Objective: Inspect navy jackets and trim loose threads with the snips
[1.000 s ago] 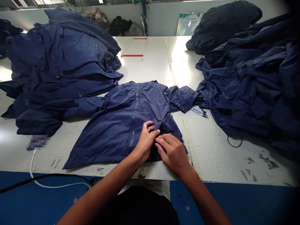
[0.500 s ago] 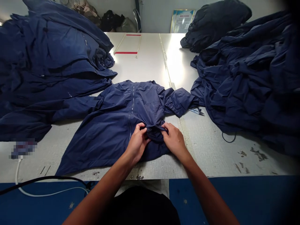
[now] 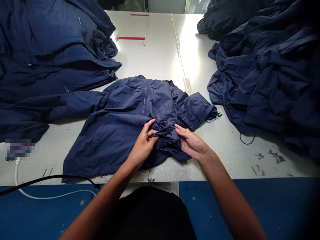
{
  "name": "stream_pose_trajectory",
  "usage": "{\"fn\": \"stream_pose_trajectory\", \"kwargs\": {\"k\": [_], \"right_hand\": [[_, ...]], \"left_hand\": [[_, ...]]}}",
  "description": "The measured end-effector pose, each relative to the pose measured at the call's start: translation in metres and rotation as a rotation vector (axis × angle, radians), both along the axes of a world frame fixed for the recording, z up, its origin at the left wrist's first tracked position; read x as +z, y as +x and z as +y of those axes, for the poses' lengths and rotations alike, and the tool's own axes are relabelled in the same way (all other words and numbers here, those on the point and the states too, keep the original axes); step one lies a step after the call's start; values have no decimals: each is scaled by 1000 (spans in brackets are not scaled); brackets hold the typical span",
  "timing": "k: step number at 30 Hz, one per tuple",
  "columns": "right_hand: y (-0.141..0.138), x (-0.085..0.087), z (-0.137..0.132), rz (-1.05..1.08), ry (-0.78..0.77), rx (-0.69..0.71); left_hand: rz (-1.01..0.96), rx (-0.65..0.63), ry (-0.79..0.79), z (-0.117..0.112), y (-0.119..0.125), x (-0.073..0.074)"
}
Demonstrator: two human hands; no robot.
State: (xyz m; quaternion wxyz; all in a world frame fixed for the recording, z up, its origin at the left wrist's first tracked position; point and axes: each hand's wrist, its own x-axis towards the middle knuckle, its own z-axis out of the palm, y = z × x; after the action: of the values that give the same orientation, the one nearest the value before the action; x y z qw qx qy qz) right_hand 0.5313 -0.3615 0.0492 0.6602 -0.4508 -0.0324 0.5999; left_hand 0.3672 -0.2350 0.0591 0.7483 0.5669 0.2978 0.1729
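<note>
— Head view: hands?
— Left hand [image 3: 142, 145] curled, fingers closed on a gathered fold [image 3: 167, 137] of one navy jacket [image 3: 112, 146]; right hand [image 3: 192, 144] open-palmed, fingers close together, touching that fold.
— Counts?
— One jacket, spread near the edge of a white table [image 3: 155, 43]; three navy garment heaps: left heap [image 3: 50, 43], right heap [image 3: 270, 76], far heap [image 3: 225, 20].

Navy zip jacket [image 3: 112, 143], lying flat, fabric bunched

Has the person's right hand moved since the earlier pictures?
Yes. The right hand has shifted forward and slightly rightward, ending closer to the thread snips lying by the navy jacket's cuff.
</note>
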Motion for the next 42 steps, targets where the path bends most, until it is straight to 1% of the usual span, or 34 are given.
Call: {"fn": "stream_pose_trajectory", "kwargs": {"k": [2, 4, 6, 8, 10, 11, 12, 14, 16, 17, 19, 21, 23, 25, 28, 31, 34, 38, 40, 42], "right_hand": [[-4, 1, 0, -13, -1, 24], [-8, 2, -2, -89, 58, 86], [-12, 4, -4, -284, 93, 171], [-16, 4, -5, -586, 36, 221], [-19, 2, -4, -848, -21, 216], [-20, 1, -4, -912, -20, 207], [-21, 0, -3, -923, -2, 200], [-21, 0, -3, -811, 37, 182], [-20, 0, -4, -596, 49, 169], [-19, 1, -4, -480, 49, 166], [-19, 1, -5, -287, 41, 159], [-19, 1, -5, -201, 22, 137], [-19, 0, -4, -201, 8, 117], [-19, -2, -4, -233, 1, 114], [-20, -4, -4, -257, -22, 116], [-21, -6, -5, -198, -20, 97], [-23, -6, -6, -135, -20, 82], [-25, -8, -1, -113, -35, 78], [-26, -6, 0, -141, -41, 69], [-30, 2, -5, -282, -41, 46]], "left_hand": [[37, -9, 23, 4, -2, -3], [52, 32, 21, 5, -4, -2], [64, 65, -53, 5, -4, 1], [50, 78, -173, 4, -5, 7], [5, 84, -283, 4, -6, 13], [-13, 84, -327, 5, -7, 15], [-28, 83, -366, 6, -8, 18], [-49, 73, -441, 8, -12, 20], [-53, 61, -490, 9, -16, 19], [-45, 51, -489, 10, -18, 18], [-15, 13, -429, 8, -19, 15], [-6, -19, -315, 4, -19, 13], [-26, -25, -227, 0, -17, 11], [-43, -4, -213, -3, -15, 11], [-29, 26, -297, -4, -13, 13], [-10, 6, -373, -3, -14, 14], [8, 1, -393, -3, -14, 13], [16, 22, -400, -3, -8, 10], [20, 29, -395, -3, -7, 11], [29, 35, -337, -5, -11, 17]]}}
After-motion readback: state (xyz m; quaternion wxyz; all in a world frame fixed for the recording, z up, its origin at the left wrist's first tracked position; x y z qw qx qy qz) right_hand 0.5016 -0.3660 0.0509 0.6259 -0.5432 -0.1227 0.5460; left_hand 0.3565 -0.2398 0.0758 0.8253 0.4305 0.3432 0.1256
